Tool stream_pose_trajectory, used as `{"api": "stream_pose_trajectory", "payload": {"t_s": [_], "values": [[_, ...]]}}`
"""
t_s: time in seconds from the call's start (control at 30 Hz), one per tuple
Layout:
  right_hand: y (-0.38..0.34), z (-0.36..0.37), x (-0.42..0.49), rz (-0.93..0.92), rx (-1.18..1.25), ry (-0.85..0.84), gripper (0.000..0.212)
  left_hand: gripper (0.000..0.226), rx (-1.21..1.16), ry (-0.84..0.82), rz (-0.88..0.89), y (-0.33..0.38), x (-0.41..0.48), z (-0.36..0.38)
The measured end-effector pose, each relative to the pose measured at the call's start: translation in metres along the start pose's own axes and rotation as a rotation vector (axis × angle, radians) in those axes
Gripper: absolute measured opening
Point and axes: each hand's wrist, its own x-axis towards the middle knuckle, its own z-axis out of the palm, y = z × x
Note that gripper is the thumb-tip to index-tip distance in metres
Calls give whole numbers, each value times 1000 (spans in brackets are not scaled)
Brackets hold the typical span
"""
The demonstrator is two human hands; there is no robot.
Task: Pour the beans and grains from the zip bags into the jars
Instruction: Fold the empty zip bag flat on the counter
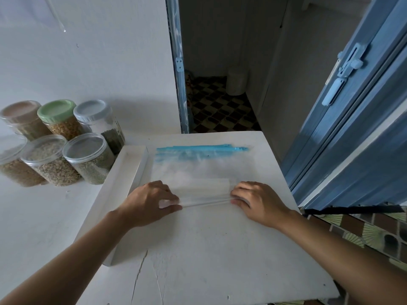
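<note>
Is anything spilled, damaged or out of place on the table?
No spilled grains. Only thin cracks in the white painted tabletop near its front edge stand out; the clear plastic zip bags look empty.

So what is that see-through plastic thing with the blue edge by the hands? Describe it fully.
It is a clear, thin plastic zip bag, looking empty, lying flat on the white table. Its blue zip strip runs along the far edge; several strips show, so it may be a stack. The near edge is rolled up, pinched by the left hand and the right hand at either end.
</note>
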Motion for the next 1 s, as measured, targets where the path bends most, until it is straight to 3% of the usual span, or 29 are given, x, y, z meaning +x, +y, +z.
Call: {"api": "stream_pose_trajectory", "payload": {"t_s": [0.17, 0.27, 0.47, 0.63, 0.8, 1.0], "values": [[-3, 6, 1, 115, 80, 79, 25, 43, 54, 28, 27, -1, 1, 0], [-4, 12, -3, 194, 150, 107, 16, 55, 89, 94, 0, 5, 3, 10], [-3, 19, -7, 187, 140, 206, 5, 40, -42, 141, -175, 3, -2, 19], [0, 21, -5, 194, 97, 234, 3, 36, 54, 215, -128, 11, -2, 27], [1, 20, -2, 324, 253, 296, 19, 29, 87, 257, -64, 10, -3, 39], [-2, 20, -8, 532, 583, 376, 28, 43, 102, 213, -58, 18, -8, 37]]}}
